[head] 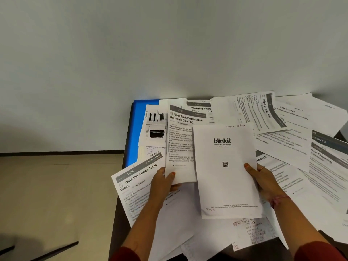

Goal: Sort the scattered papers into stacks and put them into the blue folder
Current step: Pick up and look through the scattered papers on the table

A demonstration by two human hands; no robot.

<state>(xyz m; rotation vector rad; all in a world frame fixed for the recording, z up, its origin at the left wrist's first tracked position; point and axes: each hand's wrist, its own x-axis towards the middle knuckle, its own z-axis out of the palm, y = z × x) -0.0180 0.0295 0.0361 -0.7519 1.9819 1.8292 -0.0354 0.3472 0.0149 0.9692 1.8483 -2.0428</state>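
Observation:
Many printed white papers lie scattered over a dark table. My left hand (163, 182) pinches the bottom edge of the "Shoe Rack Organization" sheet (181, 140), thumb on top. My right hand (260, 178) grips the right edge of the "blinkit" sheet (225, 172), which overlaps the shoe rack sheet. The blue folder (140, 129) lies at the table's far left corner, mostly buried under papers, among them a sheet with black furniture pictures (155, 127). A "Wipe the Coffee Table" sheet (135, 187) lies under my left hand.
More sheets spread to the right, such as "Wipe Drying Mat" (263, 112) and a mirror cleaning page (327, 162). A handwritten note (254, 230) lies near the front edge. A pale wall stands behind the table (117, 219); beige floor lies to the left.

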